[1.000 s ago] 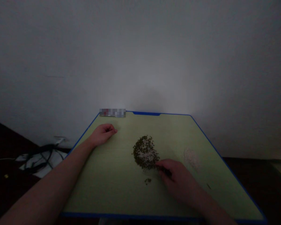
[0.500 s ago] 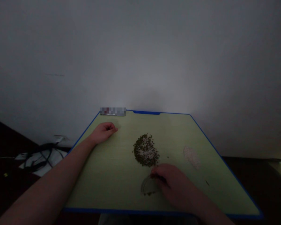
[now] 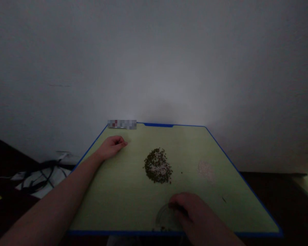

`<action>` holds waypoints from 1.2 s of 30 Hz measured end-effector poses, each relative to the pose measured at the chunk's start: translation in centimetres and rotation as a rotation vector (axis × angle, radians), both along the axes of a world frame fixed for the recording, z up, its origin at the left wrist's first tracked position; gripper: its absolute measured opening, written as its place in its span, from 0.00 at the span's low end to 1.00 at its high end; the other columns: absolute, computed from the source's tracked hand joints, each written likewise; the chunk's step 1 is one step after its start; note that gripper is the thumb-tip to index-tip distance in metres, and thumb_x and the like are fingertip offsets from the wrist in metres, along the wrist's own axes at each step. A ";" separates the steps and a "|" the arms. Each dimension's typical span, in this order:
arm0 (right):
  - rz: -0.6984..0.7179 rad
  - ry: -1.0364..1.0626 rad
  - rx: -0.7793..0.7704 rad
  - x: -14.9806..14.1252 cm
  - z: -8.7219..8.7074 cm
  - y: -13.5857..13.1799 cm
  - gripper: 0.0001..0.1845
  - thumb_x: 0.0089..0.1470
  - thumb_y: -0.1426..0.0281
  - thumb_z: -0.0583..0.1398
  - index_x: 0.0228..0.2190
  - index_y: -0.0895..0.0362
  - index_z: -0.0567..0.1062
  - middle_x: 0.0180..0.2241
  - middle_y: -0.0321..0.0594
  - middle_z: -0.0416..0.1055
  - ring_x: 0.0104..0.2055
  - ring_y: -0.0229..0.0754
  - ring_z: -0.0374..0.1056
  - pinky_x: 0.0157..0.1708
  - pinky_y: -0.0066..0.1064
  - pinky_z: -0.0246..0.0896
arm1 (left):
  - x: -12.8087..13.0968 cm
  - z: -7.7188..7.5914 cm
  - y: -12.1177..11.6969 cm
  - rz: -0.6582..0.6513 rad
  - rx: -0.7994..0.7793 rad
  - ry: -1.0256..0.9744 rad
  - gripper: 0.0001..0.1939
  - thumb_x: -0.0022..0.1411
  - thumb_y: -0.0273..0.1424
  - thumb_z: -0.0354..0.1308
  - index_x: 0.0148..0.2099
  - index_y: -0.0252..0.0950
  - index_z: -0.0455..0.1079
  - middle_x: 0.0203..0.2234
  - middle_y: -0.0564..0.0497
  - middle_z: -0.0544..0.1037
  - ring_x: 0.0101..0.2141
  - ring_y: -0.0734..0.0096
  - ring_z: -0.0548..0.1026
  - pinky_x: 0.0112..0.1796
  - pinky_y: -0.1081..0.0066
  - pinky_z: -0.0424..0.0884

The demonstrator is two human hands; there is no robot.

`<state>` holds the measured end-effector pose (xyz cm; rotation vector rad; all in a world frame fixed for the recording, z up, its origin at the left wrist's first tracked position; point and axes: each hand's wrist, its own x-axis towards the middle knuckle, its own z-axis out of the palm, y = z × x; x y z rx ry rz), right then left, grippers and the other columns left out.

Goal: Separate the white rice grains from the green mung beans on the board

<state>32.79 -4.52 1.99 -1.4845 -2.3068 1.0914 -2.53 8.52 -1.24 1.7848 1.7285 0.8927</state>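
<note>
A pile of small dark green beans mixed with pale grains (image 3: 157, 166) lies in the middle of a light green board with a blue rim (image 3: 113, 191). My right hand (image 3: 192, 212) sits near the board's front edge, fingers curled onto a clear, round piece (image 3: 163, 217) with a few green beans at its lower edge. My left hand (image 3: 113, 145) rests loosely curled on the board's far left part, holding nothing. A smaller heap of pale grains (image 3: 205, 169) lies to the right of the mixed pile.
A plain grey wall rises right behind the board. Dark cables and white sheets (image 3: 38, 174) lie on the floor to the left. A small dark speck (image 3: 223, 199) sits on the board at the right. The scene is dim.
My right hand has drawn back from the mixed pile toward the front edge, dragging the clear round piece and a few beans along. My left hand has stayed put.
</note>
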 end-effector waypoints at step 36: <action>0.056 0.019 0.005 -0.7 0.0 -0.5 0.14 0.53 0.73 0.52 0.39 0.54 0.74 0.39 0.41 0.72 0.42 0.42 0.66 0.44 0.33 0.58 | 0.2 0.3 -0.3 0.021 -0.001 0.014 0.14 0.51 0.41 0.53 0.24 0.34 0.66 0.15 0.57 0.62 0.19 0.77 0.60 0.21 0.75 0.56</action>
